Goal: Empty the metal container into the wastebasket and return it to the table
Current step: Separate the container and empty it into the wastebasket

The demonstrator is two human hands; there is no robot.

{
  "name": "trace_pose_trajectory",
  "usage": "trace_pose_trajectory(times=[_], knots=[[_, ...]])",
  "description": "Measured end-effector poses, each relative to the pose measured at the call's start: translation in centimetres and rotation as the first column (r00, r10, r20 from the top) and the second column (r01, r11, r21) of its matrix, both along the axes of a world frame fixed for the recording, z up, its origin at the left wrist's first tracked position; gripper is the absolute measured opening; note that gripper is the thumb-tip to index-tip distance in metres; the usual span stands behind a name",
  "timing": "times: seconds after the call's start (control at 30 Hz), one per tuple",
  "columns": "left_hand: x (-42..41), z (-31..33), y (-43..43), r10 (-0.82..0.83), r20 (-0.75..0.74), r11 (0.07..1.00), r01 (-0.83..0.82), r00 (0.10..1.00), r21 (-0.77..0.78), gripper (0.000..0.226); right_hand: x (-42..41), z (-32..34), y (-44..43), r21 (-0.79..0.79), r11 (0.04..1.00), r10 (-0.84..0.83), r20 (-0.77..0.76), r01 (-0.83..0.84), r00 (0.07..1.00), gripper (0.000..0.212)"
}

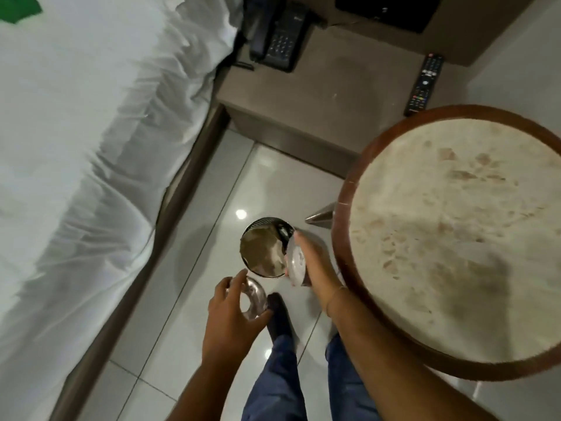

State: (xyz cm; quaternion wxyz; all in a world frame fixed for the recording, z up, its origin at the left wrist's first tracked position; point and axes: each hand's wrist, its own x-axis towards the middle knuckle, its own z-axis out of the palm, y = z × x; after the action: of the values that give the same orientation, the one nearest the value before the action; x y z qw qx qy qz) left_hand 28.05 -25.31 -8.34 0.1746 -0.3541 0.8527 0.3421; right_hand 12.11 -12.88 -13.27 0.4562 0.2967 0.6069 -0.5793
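Evidently mid-emptying: tipped metal container point(296, 262) gripped in right hand point(315, 262), mouth against wastebasket point(263, 252) rim on the floor. Ring-shaped metal lid point(253, 297) clasped in left hand point(230, 305). Next, probably: righted, lidded, returned to round counter point(343, 208) just beside.

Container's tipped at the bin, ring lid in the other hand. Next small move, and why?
Probably tilt the metal container further. The right hand holds it on its side at the wastebasket rim, mouth hidden, so emptying can't be confirmed. The left hand grips the ring lid.
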Motion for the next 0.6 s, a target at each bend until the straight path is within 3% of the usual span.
trace_pose_trajectory(times=[0.07, 0.13, 0.23, 0.3, 0.33, 0.4, 0.47, 0.53, 0.6], knots=[[2.0, -1.4, -1.0, 0.053, 0.026, 0.999, -0.053, 0.998, -0.008, 0.103, 1.0, -1.0, -3.0, 0.028, 0.994, 0.105, -0.191, -0.101, 0.976, 0.043], [4.2, -2.8, -1.8, 0.086, 0.049, 0.996, -0.087, 0.995, 0.002, 0.104, 1.9, -1.6, -6.0, 0.158, 0.948, 0.318, -0.385, -0.278, 0.866, 0.032], [6.6, -4.5, -2.6, 0.14, 0.09, 0.99, -0.143, 0.986, 0.018, 0.104, 2.7, -2.9, -10.0, 0.472, 0.82, 0.57, -0.621, -0.324, 0.538, 0.048], [7.8, -5.6, -3.4, 0.19, 0.106, 0.981, -0.194, 0.976, 0.026, 0.104, 3.2, -4.6, -11.7, 0.613, 0.711, 0.702, -0.639, -0.344, 0.313, 0.065], [8.1, -5.9, -3.5, 0.203, 0.099, 0.978, -0.207, 0.974, 0.028, 0.103, 3.2, -5.5, -11.7, 0.665, 0.638, 0.768, -0.591, -0.389, 0.249, 0.067], [8.9, -6.7, -3.7, 0.211, 0.092, 0.976, -0.215, 0.973, 0.035, 0.101, 2.7, -7.3, -11.2, 0.725, 0.504, 0.863, -0.406, -0.47, 0.301, 0.068], [9.5, -7.2, -3.6, 0.214, 0.1, 0.974, -0.22, 0.972, 0.053, 0.101, 1.8, -8.4, -11.1, 0.777, 0.5, 0.852, -0.361, -0.382, 0.38, 0.073], [9.7, -7.7, -3.5, 0.226, 0.102, 0.97, -0.234, 0.969, 0.073, 0.102, 1.1, -8.1, -12.3, 0.792, 0.558, 0.818, -0.476, -0.247, 0.323, 0.078], [9.8, -8.0, -3.2, 0.225, 0.124, 0.966, -0.238, 0.966, 0.101, 0.103, 1.3, -7.9, -12.9, 0.793, 0.55, 0.835, -0.515, -0.263, 0.193, 0.079]])
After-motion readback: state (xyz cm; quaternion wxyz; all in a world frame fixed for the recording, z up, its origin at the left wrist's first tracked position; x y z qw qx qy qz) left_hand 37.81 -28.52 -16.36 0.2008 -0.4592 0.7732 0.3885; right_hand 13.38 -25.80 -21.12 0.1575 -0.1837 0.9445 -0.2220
